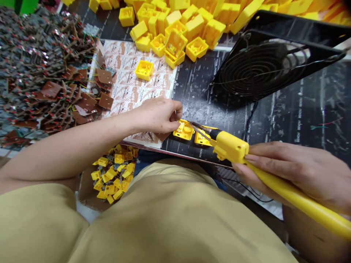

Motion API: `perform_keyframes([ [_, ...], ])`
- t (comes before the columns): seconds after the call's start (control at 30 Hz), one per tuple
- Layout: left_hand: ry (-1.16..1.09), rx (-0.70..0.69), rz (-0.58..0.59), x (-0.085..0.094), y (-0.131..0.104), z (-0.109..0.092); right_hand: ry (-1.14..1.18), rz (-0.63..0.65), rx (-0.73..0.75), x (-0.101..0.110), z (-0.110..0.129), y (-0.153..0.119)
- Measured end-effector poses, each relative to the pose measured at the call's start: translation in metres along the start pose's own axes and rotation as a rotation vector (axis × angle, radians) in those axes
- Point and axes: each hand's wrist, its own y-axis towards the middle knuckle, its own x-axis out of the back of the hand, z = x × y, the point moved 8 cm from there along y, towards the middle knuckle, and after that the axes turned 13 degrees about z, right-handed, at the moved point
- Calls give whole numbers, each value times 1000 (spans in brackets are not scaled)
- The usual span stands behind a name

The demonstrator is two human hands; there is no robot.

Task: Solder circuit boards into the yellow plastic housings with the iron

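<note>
My left hand [160, 115] reaches in from the left, its fingers curled and closed at the corner of a small open yellow plastic housing [183, 132]. The thumb lies against the housing's edge; what the other fingertips touch is partly hidden. From the right, my right hand [290, 170] grips a yellow-handled soldering iron [230, 146]. Its dark, thin metal tip points left, over the edge of the same housing. Under the tip lies a second yellow housing [201, 138], partly covered by the iron. Both housings are near the table's front edge.
A black fan [255, 69] stands at the back right. Yellow housings [175, 25] are heaped along the back, with a single one [144, 70] on the printed sheet [120, 54]. Brown circuit boards [49, 73] are piled left. Below, a box holds yellow parts [115, 175].
</note>
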Motion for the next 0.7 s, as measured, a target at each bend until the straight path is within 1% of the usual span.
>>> perform_keyframes([
  [0.1, -63, -158, 42, -6, -9, -3, 47, -61, -9, 4, -4, -4],
  [0.13, -56, -191, 52, -8, -11, -4, 59, -71, -14, 4, -5, -5],
  [0.2, -10, -217, 54, -11, -13, -5, 76, -92, 3, 6, -6, -5],
  [0.33, 38, -183, 28, -10, -9, -9, 92, -123, 102, 11, 0, -5],
  [0.4, 45, -137, 31, -9, -5, -9, 54, -118, 93, 12, 1, -7],
  [0.47, 54, -79, 50, -9, -3, -8, 11, -99, 61, 12, 0, -8],
  [0.53, 43, -39, 61, -8, -2, -7, 14, -63, 57, 10, 0, -9],
  [0.63, -3, -29, 56, -8, -3, -7, 85, -12, 111, 8, 2, -7],
  [0.7, -24, -29, 42, -7, -4, -7, 87, 28, 121, 7, 3, -5],
])
